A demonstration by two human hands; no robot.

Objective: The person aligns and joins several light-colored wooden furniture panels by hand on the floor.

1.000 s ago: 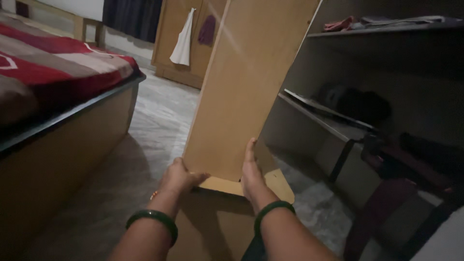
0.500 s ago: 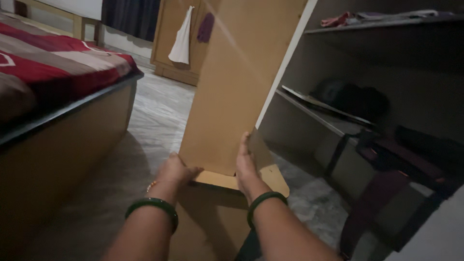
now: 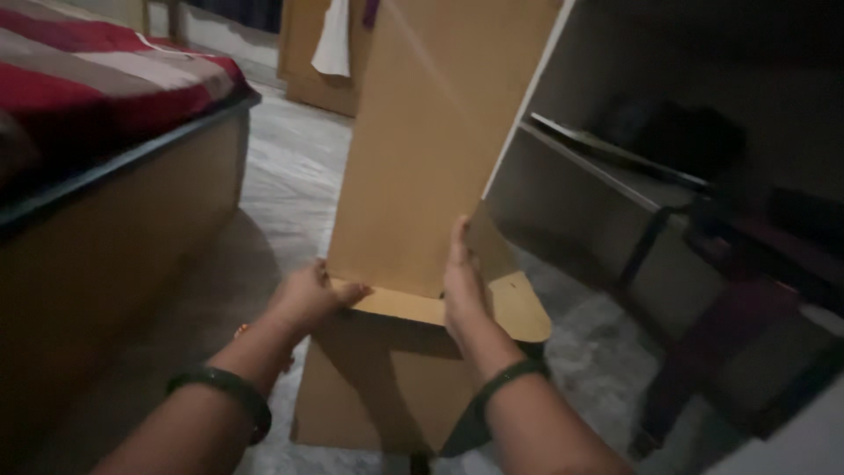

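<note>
A tall light-brown wooden board (image 3: 431, 132) stands upright, leaning slightly, with its lower end resting on a small wooden stool-like piece (image 3: 396, 369). My left hand (image 3: 309, 295) grips the board's lower left corner, fingers curled under its edge. My right hand (image 3: 462, 281) presses flat against the board's lower right edge, fingers pointing up. Both wrists wear dark green bangles.
A bed (image 3: 105, 114) with a red and grey striped cover and a wooden side fills the left. Open shelving (image 3: 615, 158) with dark items stands on the right. A wooden wardrobe with a hanging white cloth (image 3: 332, 40) is at the back. The floor (image 3: 281, 185) is grey marble.
The view has moved closer and tilted down. Both hands keep the same hold on the board's lower end, which has shifted slightly nearer the shelving.
</note>
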